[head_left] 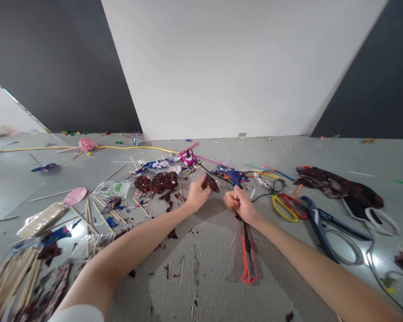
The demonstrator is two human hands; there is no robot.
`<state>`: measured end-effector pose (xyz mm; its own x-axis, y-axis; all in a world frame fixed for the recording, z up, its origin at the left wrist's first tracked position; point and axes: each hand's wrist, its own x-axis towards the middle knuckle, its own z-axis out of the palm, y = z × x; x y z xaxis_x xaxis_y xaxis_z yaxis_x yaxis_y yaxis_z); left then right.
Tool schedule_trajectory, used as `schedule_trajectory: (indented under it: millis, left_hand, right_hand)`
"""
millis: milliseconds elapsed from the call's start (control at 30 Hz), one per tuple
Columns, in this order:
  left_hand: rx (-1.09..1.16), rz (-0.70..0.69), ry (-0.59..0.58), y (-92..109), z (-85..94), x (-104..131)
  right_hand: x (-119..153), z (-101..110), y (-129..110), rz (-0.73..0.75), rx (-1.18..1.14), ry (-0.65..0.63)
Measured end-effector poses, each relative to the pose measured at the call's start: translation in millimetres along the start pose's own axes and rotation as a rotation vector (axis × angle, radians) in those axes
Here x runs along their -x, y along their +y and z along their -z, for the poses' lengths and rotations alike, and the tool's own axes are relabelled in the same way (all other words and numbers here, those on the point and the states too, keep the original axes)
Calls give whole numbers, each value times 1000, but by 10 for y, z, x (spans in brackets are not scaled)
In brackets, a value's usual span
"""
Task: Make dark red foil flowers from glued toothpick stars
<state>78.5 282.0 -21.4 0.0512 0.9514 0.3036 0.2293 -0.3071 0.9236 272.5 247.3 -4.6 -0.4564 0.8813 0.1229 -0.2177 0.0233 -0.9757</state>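
Note:
My left hand is closed on a small dark red patterned cloth piece, which sticks out to the right of the fingers. My right hand is curled into a fist just to its right, the two apart; what it holds, if anything, is too small to name. Below the right hand lies a red and black utility knife. Round pieces of the same dark cloth rest left of my left hand. Beyond my right hand is a blue glue gun.
Scissors with yellow and red handles, blue-handled cutters, a phone and a dark cloth lie right. A magenta power socket with a yellow cord sits ahead. Wooden sticks and scraps cover the left.

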Motion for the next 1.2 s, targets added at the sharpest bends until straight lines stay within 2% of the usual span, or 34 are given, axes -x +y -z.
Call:
schedule_trajectory:
  millis: [133,400,733,1200]
  left_hand:
    - [-11,-1,4,11,-1,-1]
    - [-13,-10,11,25,7,-3]
    - [-8,-22,2,58,16,3]
    - [-21,-22,-1,23,18,-4]
  right_hand:
    - [-13,-2,-26,-59,-65,27]
    - [19,-15,-6,-53,-118,44]
    - [52,-51,-69,-38,-90,25]
    - [35,39,85,-3,27,-35]
